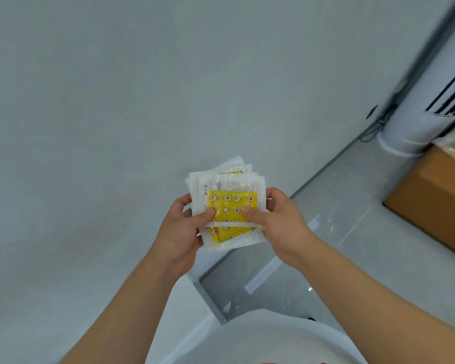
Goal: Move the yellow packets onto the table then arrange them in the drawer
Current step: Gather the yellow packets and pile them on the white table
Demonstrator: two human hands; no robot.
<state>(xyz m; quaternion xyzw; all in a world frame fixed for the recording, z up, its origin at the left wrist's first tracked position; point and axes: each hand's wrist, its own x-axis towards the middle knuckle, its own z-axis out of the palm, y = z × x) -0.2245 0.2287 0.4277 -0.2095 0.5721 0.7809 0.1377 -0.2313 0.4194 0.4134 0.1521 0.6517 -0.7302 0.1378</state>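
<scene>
A stack of yellow packets (231, 206) held in both hands above the pale table (76, 114), near its right edge. The left hand (184, 232) clasps the left side of the stack, thumb pressed on the top packet's yellow face; the right hand (276, 227) clasps the right side, thumb likewise on top and fingers curled behind. Each grip is narrow and holds the stack.

The packets lie between the two grips, fanned and uneven: the far ones splay toward the upper left, and one near packet sits askew below the thumbs. This looseness is the likely hazard. The wrappers look smooth and slippery, so any easing of either thumb may let a packet slide out, and, because the stack hovers near the table edge, a slipped packet could fall to the floor (352, 245) at the right rather than onto the table. No drawer is visible. A cardboard box (428, 206) stands well apart at the far right.
</scene>
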